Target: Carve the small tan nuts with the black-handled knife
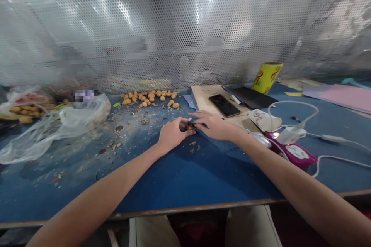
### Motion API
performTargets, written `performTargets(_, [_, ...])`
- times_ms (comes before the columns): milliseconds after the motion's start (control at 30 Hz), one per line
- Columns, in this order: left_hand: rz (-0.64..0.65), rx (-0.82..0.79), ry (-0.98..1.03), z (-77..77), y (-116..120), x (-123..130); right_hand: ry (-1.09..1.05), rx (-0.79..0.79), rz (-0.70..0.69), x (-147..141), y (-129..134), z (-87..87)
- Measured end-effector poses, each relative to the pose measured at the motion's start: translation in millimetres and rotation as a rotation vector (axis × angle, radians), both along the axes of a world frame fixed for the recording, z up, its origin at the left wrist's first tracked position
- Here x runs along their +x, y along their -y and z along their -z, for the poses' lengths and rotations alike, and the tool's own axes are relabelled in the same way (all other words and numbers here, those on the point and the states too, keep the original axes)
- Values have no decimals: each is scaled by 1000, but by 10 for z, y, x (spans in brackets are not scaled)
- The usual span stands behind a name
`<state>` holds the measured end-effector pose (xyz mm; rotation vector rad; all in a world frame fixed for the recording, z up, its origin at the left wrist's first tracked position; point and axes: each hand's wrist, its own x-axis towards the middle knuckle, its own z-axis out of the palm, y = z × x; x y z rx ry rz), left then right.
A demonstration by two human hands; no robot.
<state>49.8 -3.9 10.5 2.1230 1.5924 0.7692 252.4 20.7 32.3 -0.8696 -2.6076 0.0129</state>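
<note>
My left hand (pixel 174 134) and my right hand (pixel 214 125) meet above the blue table top (pixel 162 185). My left hand grips a small brown round fruit (pixel 189 127), partly hidden by my fingers. My right hand seems to pinch a thin dark tool (pixel 201 125) against it, though the tool's exact kind is hidden. A heap of small round tan fruits (pixel 147 98) lies beyond my hands. Scattered peel scraps (pixel 191 146) lie just below them.
A perforated metal screen (pixel 174 34) runs along the far side. On the left lie plastic bags (pixel 58 123), one holding tan fruits. On the right are a phone (pixel 224 105), a yellow cup (pixel 266 78), white cables (pixel 292 108) and a magenta power strip (pixel 290 150).
</note>
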Motion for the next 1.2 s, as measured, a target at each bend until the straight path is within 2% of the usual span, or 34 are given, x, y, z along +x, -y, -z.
performTargets(167, [-53, -13, 16, -1, -25, 1, 29, 78, 10, -60, 0, 45])
performTargets(400, [-3, 1, -37, -23, -24, -14, 65, 112, 20, -4, 49, -43])
performTargets(667, [-9, 15, -24, -1, -40, -14, 85, 189, 8, 3, 20, 22])
performTargets(900, [18, 49, -23, 36, -53, -27, -70, -6, -18, 54, -15, 2])
performTargets(1100, [18, 197, -45, 99, -36, -51, -468, -329, 243, 27, -110, 96])
performTargets(1200, [58, 300, 11, 97, -58, -92, -699, -418, 295, 43, -157, 120])
